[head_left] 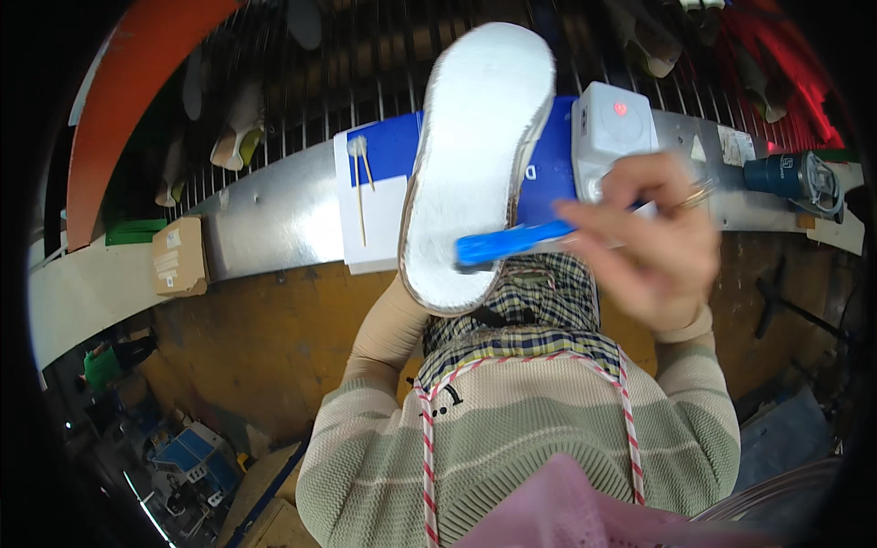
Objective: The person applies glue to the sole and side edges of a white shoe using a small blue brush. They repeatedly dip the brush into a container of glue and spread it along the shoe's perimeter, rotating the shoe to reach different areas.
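Observation:
A shoe (480,137) is held up sole side toward me, its broad bottom coated white with a brown edge. My left forearm (391,331) runs up behind its heel end; the hand supporting it is hidden by the shoe. My right hand (653,237), blurred by motion, is closed around a blue-handled brush (512,242). The brush's dark end rests at or just over the white surface near the heel; contact is hard to tell.
Two swab-like sticks (359,187) lie on a blue-and-white sheet (379,224) at left. Beyond the shoe stands a white box-like device (614,123) with a red light. A blue tumbler (781,175) is far right, a cardboard box (179,258) far left. Several shoes (239,128) sit on the rack behind.

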`<action>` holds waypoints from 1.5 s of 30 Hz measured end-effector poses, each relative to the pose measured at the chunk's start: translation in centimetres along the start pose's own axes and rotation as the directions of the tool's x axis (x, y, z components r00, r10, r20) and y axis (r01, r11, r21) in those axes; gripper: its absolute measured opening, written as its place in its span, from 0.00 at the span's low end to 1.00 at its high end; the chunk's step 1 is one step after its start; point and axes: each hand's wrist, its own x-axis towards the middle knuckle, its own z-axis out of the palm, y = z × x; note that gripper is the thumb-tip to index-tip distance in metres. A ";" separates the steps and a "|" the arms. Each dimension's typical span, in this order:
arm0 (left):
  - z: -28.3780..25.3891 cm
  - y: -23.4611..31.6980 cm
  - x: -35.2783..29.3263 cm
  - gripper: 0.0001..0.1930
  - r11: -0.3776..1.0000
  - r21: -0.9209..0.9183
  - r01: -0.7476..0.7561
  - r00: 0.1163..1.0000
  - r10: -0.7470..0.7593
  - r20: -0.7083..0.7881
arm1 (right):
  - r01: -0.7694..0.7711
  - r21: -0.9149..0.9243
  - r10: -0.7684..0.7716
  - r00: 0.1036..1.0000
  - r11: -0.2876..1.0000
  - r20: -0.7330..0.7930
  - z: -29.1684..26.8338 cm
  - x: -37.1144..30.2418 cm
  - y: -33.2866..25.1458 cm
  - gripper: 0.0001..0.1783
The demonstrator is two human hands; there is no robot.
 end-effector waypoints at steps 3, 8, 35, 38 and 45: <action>0.6 1.2 2.0 0.34 0.995 -0.085 -0.050 0.998 0.052 0.029 | 0.029 -0.141 -0.048 0.991 0.990 -0.129 3.2 0.5 2.4 0.11; 3.0 3.3 2.6 0.34 0.975 -0.218 -0.044 0.993 0.066 0.099 | 0.037 -0.418 -0.210 0.903 0.908 -0.376 3.2 4.7 9.0 0.08; 3.1 4.7 1.6 0.32 0.928 -0.371 -0.011 0.956 0.118 0.269 | 0.033 -0.328 -0.104 0.974 0.944 -0.200 2.5 3.6 5.2 0.08; 2.6 4.5 1.2 0.32 0.948 -0.315 -0.040 0.988 0.086 0.131 | 0.028 -0.349 -0.132 0.951 0.937 -0.280 1.9 4.0 5.4 0.08; 4.2 4.4 -1.9 0.30 0.947 -0.322 -0.017 0.976 -0.053 -0.210 | 0.090 -0.349 -0.172 0.962 0.933 -0.210 6.2 5.2 7.6 0.06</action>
